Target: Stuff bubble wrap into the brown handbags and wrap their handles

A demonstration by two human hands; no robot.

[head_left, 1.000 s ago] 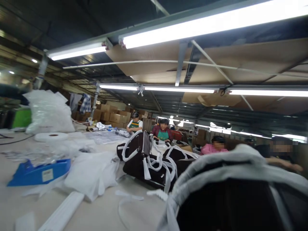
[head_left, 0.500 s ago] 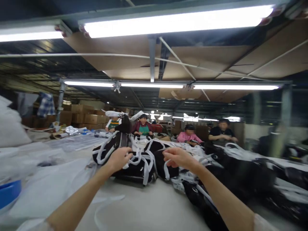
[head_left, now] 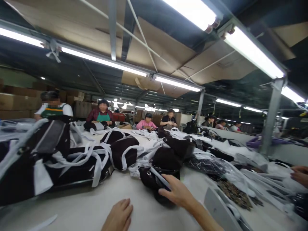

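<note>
Hands (head_left: 177,192) now lower; black bag (head_left: 146,181) alongside

The bottom edge of view cuts off the left hand (head_left: 118,215).

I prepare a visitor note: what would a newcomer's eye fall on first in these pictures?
Probably the bright lamps overhead, then the large black bag on the left of the pale table. Low in front, the right hand is at a smaller dark bag, and the left hand lies at the bottom, near the centre.
</note>
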